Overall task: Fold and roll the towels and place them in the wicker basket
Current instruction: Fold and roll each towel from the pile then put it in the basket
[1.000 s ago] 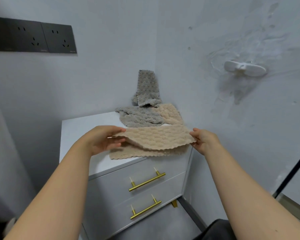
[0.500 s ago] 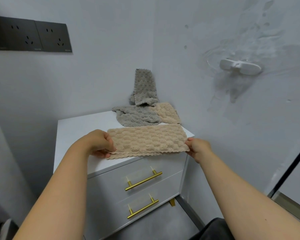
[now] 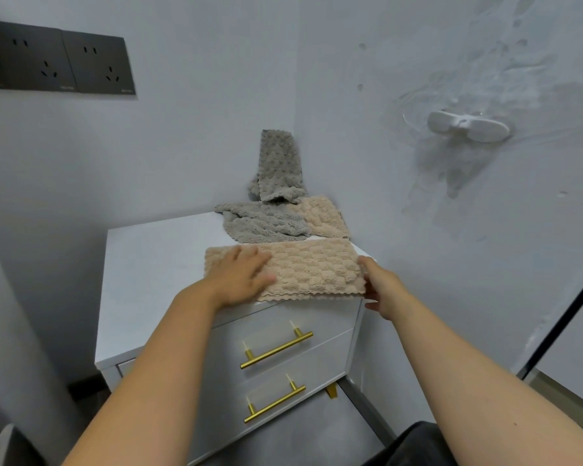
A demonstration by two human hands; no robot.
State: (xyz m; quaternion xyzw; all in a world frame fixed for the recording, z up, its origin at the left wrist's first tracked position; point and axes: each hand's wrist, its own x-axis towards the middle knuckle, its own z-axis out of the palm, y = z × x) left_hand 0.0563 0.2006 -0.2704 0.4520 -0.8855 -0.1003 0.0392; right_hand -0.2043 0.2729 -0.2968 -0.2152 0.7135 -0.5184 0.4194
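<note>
A beige towel (image 3: 313, 269), folded into a long strip, lies along the front edge of the white cabinet top (image 3: 155, 264). My left hand (image 3: 241, 275) lies flat on the strip's left end with the fingers spread. At the strip's right end my right hand (image 3: 376, 287) holds the edge; its fingertips are hidden by the cloth. Behind, a grey towel (image 3: 263, 225) lies crumpled, another grey towel (image 3: 278, 166) leans up the wall corner, and a second beige towel (image 3: 323, 216) lies beside them. No wicker basket is in view.
The cabinet has two drawers with gold bar handles (image 3: 276, 348). Walls close in behind and to the right, where a white hook (image 3: 468, 127) sticks out. Dark sockets (image 3: 58, 63) sit on the back wall. A black frame edge (image 3: 572, 307) stands at the right.
The beige towel was held up by both ends, then folded over and laid down. My left hand has let go of the left end and now presses flat on top.
</note>
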